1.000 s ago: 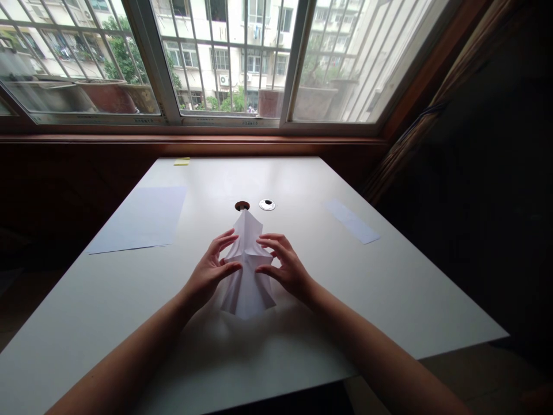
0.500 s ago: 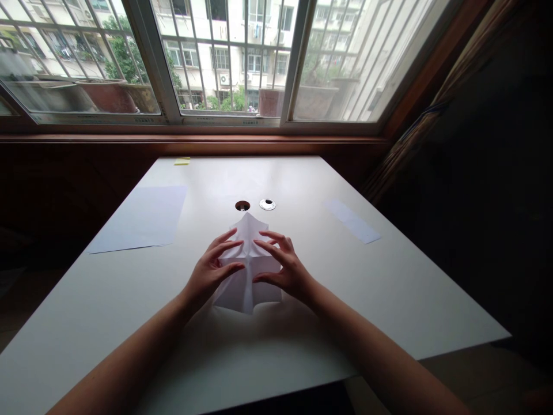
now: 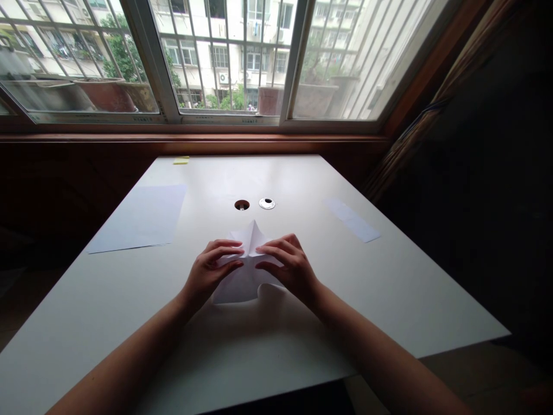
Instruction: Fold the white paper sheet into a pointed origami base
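Note:
A creased sheet of white paper (image 3: 235,288) stands partly raised on the white table, with a pointed fold at its far end and a curled near edge. On its left side my left hand (image 3: 215,264) pinches a fold between thumb and fingers. My right hand (image 3: 288,259) grips the opposite side in the same way, fingers above and thumb nearer me. The two hands face each other across the paper's middle ridge, a small gap between their fingertips. Parts of the paper's sides are hidden behind both hands.
A flat paper sheet (image 3: 140,216) lies on the left of the table (image 3: 242,369), a narrow paper strip (image 3: 353,219) on the right. Beyond the hands are a round hole (image 3: 242,205) and its cover (image 3: 266,203). A yellow sticky note (image 3: 181,160) lies near the far edge.
My fingers have closed in on the paper's sides. Its middle has folded up more sharply, its far tip has shifted slightly right, and the near right edge has curled.

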`<state>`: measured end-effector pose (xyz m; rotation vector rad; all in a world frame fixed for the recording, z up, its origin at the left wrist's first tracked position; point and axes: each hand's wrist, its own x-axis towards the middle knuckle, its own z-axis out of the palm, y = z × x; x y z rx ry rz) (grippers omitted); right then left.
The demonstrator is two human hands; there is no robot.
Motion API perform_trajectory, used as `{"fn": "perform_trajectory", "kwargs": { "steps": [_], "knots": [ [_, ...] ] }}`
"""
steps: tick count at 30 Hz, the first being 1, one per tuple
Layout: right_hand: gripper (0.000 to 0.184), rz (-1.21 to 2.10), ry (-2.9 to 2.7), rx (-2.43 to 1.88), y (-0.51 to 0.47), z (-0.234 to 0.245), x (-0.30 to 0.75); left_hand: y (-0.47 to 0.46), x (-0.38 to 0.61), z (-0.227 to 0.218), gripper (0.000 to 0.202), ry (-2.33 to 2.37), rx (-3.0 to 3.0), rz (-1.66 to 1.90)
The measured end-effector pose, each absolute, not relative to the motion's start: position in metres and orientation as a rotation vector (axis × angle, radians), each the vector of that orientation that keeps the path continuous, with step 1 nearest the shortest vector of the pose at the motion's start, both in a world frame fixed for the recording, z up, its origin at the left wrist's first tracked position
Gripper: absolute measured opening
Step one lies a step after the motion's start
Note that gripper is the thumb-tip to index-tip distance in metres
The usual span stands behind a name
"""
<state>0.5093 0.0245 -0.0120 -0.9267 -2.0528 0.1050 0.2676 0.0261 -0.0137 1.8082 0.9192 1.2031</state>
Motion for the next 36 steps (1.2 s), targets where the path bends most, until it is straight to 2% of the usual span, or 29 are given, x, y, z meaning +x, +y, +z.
{"fn": "perform_trajectory", "kwargs": {
  "steps": [7,15,27,36],
  "knots": [
    [0.016,-0.073,-2.108,-1.053,0.02,-0.01,0.51,0.025,0.267,-0.014,0.016,0.946,1.822,1.22],
    [0.012,-0.177,-2.157,-1.029,0.017,-0.003,0.507,0.026,0.268,-0.015,0.013,0.932,1.804,1.243],
    [0.017,-0.103,-2.319,-0.896,0.018,0.009,0.51,0.023,0.271,-0.004,0.011,0.944,1.855,1.272],
    [0.014,-0.106,-2.287,-0.879,0.016,0.011,0.506,0.023,0.271,-0.005,0.01,0.952,1.877,1.27]
  ]
}}
